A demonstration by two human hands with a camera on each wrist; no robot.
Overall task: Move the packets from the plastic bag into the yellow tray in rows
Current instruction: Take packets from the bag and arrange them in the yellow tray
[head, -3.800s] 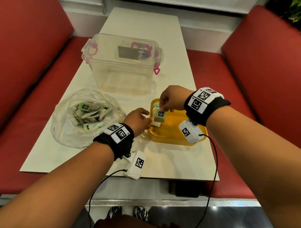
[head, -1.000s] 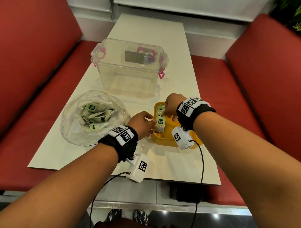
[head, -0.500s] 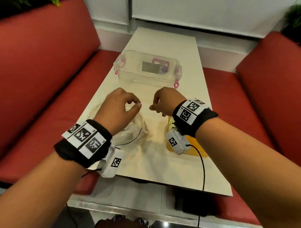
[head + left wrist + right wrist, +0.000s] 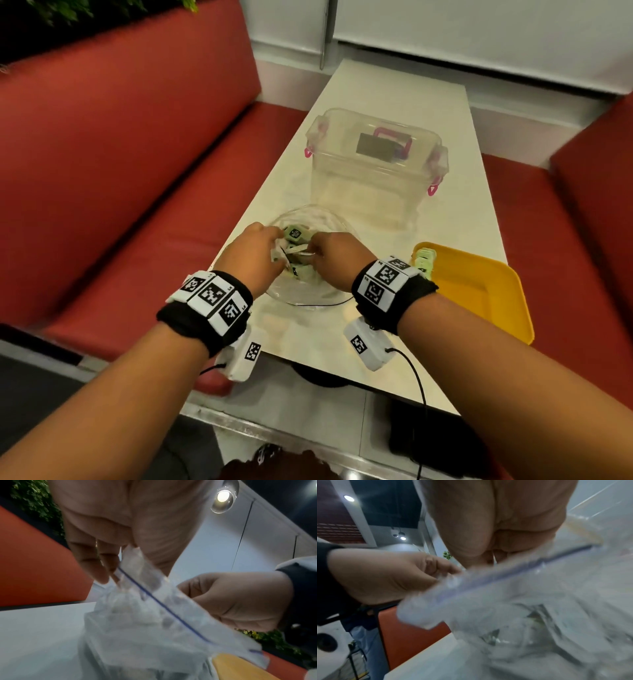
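Even indoor light is filling the head view, its edges bending; both wrist views are smearing with motion blur, a ceiling lamp (image 4: 223, 496) glaring in the left one

Booth table with a lidded clear storage box, red benches on both sides.

Clear plastic storage box (image 4: 373, 168) standing mid-table on the pale tabletop (image 4: 404, 89), lid on, pink latches at the ends, pink handle and a dark label on top. Red upholstered bench (image 4: 113, 150) along the left, another red bench (image 4: 589, 212) along the right. White wall panel (image 4: 479, 31) past the far end. Green foliage (image 4: 65, 10) above the left backrest. Round ceiling lamp (image 4: 223, 496) lit overhead.
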